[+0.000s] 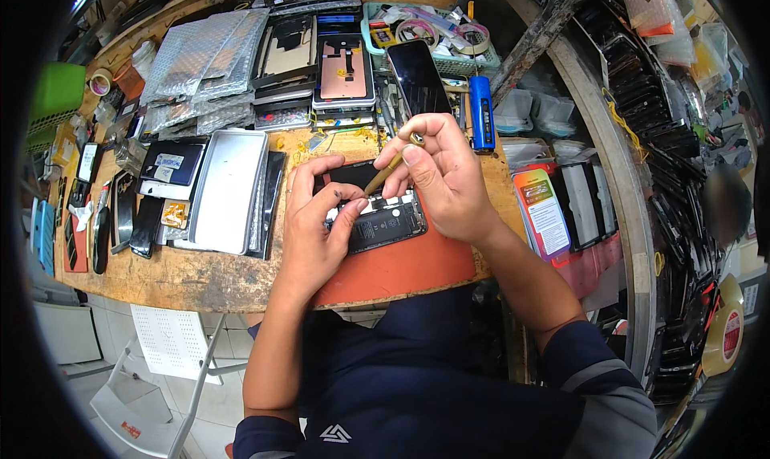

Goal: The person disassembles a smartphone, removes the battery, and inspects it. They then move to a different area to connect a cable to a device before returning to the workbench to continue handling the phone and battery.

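Head view: hands (317,218) crowded by phone parts (345,70).

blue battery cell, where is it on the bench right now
In the head view the blue battery cell stands on end on the wooden bench, just past the right hand, beside the dark phone leaning near the green basket.

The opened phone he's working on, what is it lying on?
The opened phone lies on an orange-red mat spread over the wooden bench. The left hand and right hand cover its ends; the mat directly beneath is hidden.
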A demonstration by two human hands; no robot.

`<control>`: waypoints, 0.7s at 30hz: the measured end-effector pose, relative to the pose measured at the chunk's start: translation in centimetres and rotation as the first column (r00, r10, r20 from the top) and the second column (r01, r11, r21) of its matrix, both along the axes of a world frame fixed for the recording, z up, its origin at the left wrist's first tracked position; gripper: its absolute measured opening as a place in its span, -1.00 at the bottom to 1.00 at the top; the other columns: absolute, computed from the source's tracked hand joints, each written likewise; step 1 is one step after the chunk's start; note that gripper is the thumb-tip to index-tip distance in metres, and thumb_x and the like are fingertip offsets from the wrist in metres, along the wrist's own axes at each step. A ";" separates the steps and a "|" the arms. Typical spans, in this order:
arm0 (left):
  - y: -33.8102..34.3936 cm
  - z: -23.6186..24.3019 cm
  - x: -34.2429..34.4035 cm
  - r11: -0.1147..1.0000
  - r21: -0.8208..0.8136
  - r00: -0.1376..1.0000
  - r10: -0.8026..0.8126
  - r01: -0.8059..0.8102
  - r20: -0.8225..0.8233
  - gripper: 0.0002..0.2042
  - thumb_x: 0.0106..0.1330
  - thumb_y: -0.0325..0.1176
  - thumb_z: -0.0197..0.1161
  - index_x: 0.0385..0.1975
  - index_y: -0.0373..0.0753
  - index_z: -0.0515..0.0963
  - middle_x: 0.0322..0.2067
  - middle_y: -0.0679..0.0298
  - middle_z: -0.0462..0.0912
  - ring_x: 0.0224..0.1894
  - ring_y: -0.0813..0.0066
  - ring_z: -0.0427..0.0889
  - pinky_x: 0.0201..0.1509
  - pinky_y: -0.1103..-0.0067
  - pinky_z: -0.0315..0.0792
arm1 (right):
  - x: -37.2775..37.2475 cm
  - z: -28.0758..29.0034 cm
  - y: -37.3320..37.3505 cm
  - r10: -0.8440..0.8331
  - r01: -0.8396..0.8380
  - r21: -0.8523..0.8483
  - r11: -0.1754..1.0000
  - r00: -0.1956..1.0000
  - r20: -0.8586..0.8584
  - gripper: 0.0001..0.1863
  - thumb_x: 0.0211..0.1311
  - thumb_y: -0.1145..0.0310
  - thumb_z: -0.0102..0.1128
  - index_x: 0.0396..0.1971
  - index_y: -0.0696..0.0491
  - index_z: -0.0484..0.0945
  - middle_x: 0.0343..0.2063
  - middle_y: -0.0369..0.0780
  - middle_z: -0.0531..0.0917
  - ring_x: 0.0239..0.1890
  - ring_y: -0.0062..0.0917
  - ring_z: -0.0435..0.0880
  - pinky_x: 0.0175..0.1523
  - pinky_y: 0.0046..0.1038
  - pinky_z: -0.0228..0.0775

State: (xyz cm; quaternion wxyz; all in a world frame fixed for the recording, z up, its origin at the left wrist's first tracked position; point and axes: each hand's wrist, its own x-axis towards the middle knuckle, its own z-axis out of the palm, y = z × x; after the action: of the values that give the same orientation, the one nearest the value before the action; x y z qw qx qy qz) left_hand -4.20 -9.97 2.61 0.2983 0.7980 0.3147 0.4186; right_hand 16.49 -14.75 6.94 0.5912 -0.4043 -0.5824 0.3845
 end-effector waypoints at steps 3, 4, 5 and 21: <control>-0.1 0.3 -0.2 1.000 0.017 1.000 -0.001 0.001 -0.024 -0.89 0.26 -0.47 0.50 -0.26 -0.25 0.72 0.18 0.03 0.58 0.20 0.03 0.58 0.27 0.28 0.48 | 0.9 0.0 0.5 -0.174 0.165 0.134 0.977 0.983 0.065 -0.78 0.72 0.36 -0.06 0.16 0.14 0.35 -0.23 -0.23 0.66 -0.33 -0.70 0.60 -0.20 -0.61 0.52; -0.2 0.4 -0.4 1.000 0.022 0.999 0.003 -0.002 -0.035 -0.89 0.26 -0.48 0.50 -0.27 -0.26 0.71 0.18 0.03 0.58 0.18 0.03 0.59 0.27 0.28 0.48 | 1.6 0.7 0.4 -0.192 0.193 0.107 0.975 0.981 -0.019 -0.77 0.73 0.33 -0.05 0.15 0.13 0.38 -0.29 -0.27 0.65 -0.36 -0.73 0.54 -0.21 -0.62 0.46; -0.3 0.4 -0.6 1.000 0.028 0.999 0.006 -0.005 -0.046 -0.90 0.26 -0.48 0.49 -0.28 -0.26 0.70 0.18 0.04 0.59 0.17 0.03 0.60 0.27 0.29 0.48 | 3.0 0.8 0.6 -0.233 0.232 0.054 0.971 0.972 0.026 -0.78 0.71 0.33 0.00 0.13 0.14 0.42 -0.29 -0.26 0.66 -0.35 -0.70 0.57 -0.21 -0.58 0.47; 10.3 7.5 10.1 0.897 0.378 0.969 -0.177 0.230 -0.171 -0.77 0.42 -0.38 0.37 0.00 -0.27 0.70 -0.15 0.02 0.76 -0.13 -0.01 0.72 -0.04 0.26 0.56 | 4.0 -4.2 0.2 -0.198 0.228 -0.016 0.974 0.876 0.441 -0.82 0.53 0.35 0.25 -0.18 0.19 0.65 -0.47 -0.17 0.66 -0.44 -0.56 0.58 -0.29 -0.40 0.43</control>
State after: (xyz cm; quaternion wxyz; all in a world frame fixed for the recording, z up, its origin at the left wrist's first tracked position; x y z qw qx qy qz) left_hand 5.86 0.34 10.16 0.1518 0.8962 0.1575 0.3860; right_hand 20.45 -14.51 2.78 0.4704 -0.5614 -0.6386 0.2362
